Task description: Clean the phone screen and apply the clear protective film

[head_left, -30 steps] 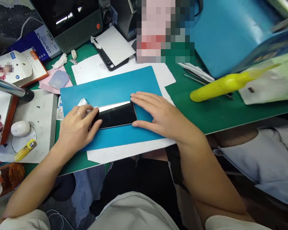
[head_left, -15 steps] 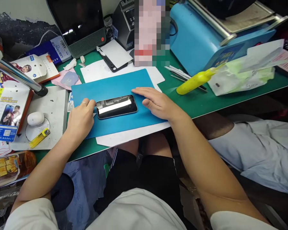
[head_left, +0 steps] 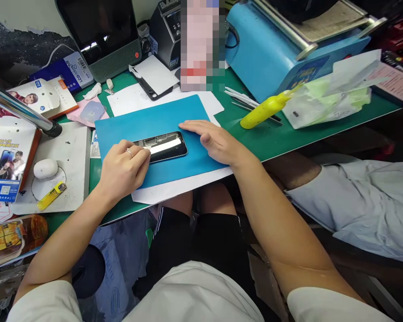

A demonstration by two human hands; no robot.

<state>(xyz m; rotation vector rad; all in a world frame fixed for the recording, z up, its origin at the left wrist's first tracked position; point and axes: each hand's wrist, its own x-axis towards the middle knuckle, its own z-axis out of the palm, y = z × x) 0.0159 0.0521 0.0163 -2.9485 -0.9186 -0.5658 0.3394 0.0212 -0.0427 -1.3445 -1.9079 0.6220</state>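
Observation:
A smartphone [head_left: 169,147] with a dark, glossy screen lies face up on a blue mat [head_left: 147,107], with a bright strip of light reflected in it. My left hand [head_left: 126,167], a ring on one finger, covers the phone's left end. Its fingers are pinched together at the screen; whatever they hold, if anything, is too small or hidden to make out. Beyond the phone's right end, my right hand [head_left: 218,141] rests on the mat with fingers stretched out, holding nothing and apart from the phone.
Right of the mat are a yellow squeeze bottle [head_left: 263,112], a tissue pack [head_left: 325,105] and a blue machine [head_left: 265,49]. A yellow lighter [head_left: 52,195] and white earbud case [head_left: 45,168] lie left. Behind stand a screen device [head_left: 116,62] and a phone case [head_left: 149,87]. Another person's leg [head_left: 292,170] is at right.
My left hand has moved right, from beside the phone's left edge to over its screen. My right hand stays about where it was on the mat. The whole view has shifted slightly.

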